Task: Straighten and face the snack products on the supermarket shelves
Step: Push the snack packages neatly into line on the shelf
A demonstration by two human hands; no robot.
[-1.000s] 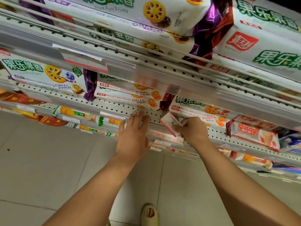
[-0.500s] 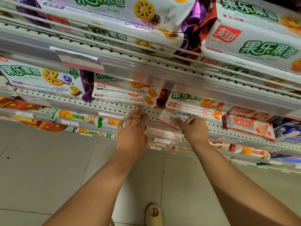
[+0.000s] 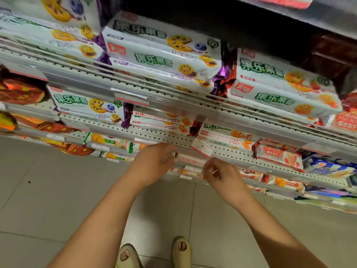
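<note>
A: Where are the hands right now?

B: Both at the shelf rail (image 3: 193, 161), low in the middle. The left hand (image 3: 154, 163) has its fingers bent in at the rail's front; whether they actually pinch anything, I cannot tell from here. The right hand (image 3: 222, 175) has its fingers curled near the rail's lower edge, at about four o'clock from the left, and I cannot tell if it holds anything either.

A: And that loose tag?

B: The price tag (image 3: 201, 147) sits tilted on the perforated shelf lip, at about twelve o'clock from the right hand, just above it, touched by neither hand.

A: The snacks themselves?

B: The nearest biscuit pack (image 3: 222, 136) lies just behind the tag, at one o'clock from the left hand. A stack (image 3: 160, 120) sits beside it at eleven o'clock.

A: How would they handle?

B: Light, I'd judge, in slick film that could slide on the shelf, with brittle biscuits inside. I'd take a pack by its long sides, not the crimped ends, and nudge it forward flat rather than squeeze.
</note>
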